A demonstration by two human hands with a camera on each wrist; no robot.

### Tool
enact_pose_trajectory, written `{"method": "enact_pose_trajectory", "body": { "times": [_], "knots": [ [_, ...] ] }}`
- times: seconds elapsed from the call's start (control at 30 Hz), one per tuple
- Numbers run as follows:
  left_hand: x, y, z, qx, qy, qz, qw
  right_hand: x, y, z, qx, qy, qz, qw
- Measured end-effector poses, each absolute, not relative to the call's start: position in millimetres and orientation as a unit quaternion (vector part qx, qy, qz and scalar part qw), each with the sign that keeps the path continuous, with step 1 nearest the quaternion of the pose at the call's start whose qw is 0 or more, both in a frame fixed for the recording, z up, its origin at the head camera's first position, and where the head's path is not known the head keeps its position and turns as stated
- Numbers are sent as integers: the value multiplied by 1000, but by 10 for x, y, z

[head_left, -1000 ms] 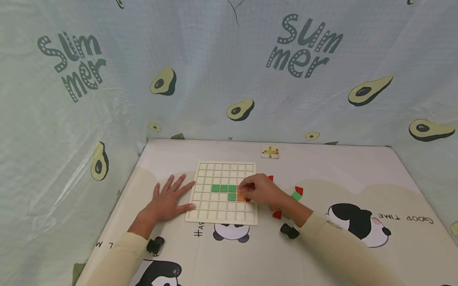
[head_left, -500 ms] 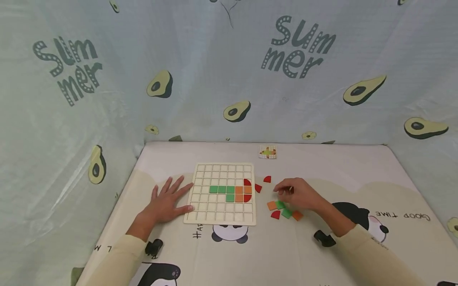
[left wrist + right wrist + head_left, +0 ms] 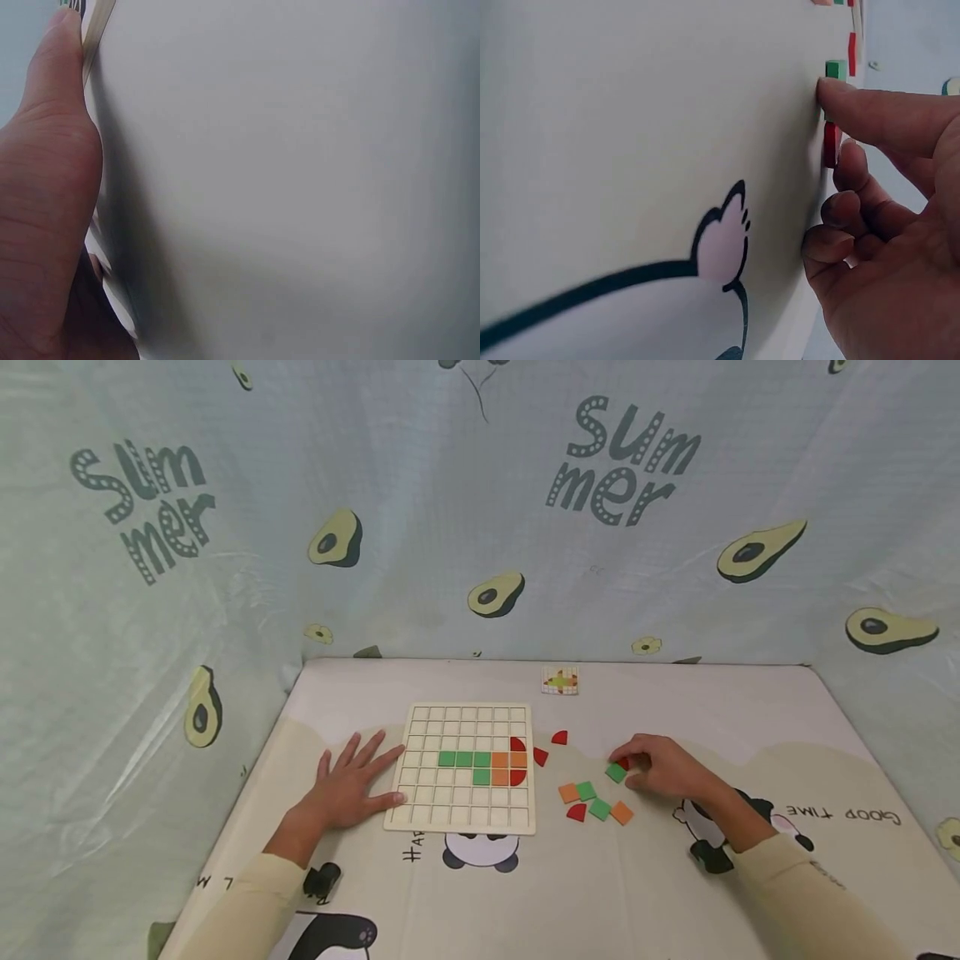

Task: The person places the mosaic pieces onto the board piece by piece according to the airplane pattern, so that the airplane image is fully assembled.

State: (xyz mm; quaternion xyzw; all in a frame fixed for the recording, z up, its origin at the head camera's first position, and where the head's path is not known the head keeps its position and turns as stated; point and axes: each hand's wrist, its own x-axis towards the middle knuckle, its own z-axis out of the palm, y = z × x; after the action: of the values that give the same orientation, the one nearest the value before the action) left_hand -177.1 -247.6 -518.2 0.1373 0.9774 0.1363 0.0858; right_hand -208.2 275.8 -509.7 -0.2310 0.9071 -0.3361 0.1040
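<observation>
My left hand point(image 3: 347, 789) lies flat with fingers spread, its index fingertip and thumb touching the left edge of a pale grid board point(image 3: 450, 816). On the board sit several green square tiles point(image 3: 464, 759), orange squares point(image 3: 499, 767) and two red quarter-circle tiles point(image 3: 517, 777). To the right of the board, my right hand point(image 3: 663, 767) pinches a green square tile point(image 3: 617, 772) between thumb and fingertips, low at the table. A red quarter-circle tile point(image 3: 831, 142) is beside it, under the fingers. The left wrist view shows only part of the left hand point(image 3: 49, 172) and blurred tabletop.
Between board and right hand lie loose tiles: green point(image 3: 599, 809), orange point(image 3: 622, 812) and red point(image 3: 576, 812). A small pattern card point(image 3: 560, 681) lies at the back. A patterned curtain point(image 3: 420, 510) rises behind the table point(image 3: 540, 902).
My right hand has left the board's right side, where a red quarter-circle now shows, and moved right past the loose tiles to the green tile. My left hand has stayed put.
</observation>
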Motion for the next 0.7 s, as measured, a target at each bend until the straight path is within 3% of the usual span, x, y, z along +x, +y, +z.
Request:
{"method": "enact_pose_trajectory", "body": {
  "times": [0.7],
  "knots": [
    [-1776, -2468, -5160, 137, 977, 136, 85, -2077, 2630, -5095, -231, 924, -288, 102]
  ]
}}
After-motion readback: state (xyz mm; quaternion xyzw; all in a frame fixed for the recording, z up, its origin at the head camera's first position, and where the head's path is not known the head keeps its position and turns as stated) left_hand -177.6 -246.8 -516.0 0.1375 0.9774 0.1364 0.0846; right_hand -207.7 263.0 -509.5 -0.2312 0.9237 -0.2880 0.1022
